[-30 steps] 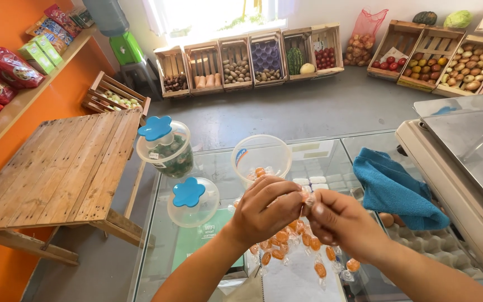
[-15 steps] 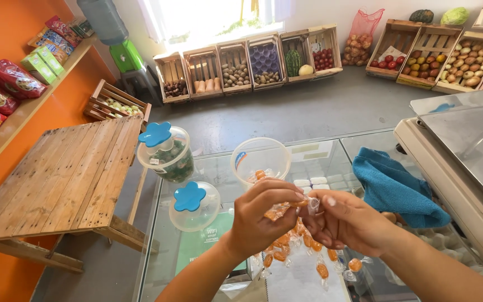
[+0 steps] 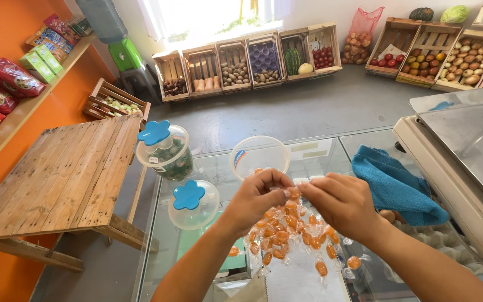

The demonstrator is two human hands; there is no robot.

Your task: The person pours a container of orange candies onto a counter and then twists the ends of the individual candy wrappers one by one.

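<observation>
Hands first: your left hand (image 3: 255,196) and right hand (image 3: 339,201) are pulled in close together, fingertips pinched on one wrapped candy (image 3: 293,193) at the top of the pile. Looks like you're in the middle of twisting or tugging at that wrapper, one end per hand, so both are clamped on it. To me the next move calls for a small, even pull from both sides while keeping it over the pile, since those wrappers are slick and anything dropped would just get lost among the rest.

Those candies are small orange pieces in clear crinkly wrappers with twisted ends, a loose heap (image 3: 292,235) right under your hands on the glass surface (image 3: 331,151), with a few strays (image 3: 353,262) scattered toward you. Can't tell if the one you're holding is open yet, your fingers cover it.

Just beyond your hands sits an open clear round tub (image 3: 260,156), empty as far as I can see. To your left, two more tubs with blue flower-shaped lids, the near one (image 3: 193,204) and a farther one (image 3: 165,152) holding something dark green. Blue cloth (image 3: 395,184) on your right, beside the metal scale (image 3: 465,145). Wooden table (image 3: 57,179) off to the left, produce crates (image 3: 252,61) along the far wall.
</observation>
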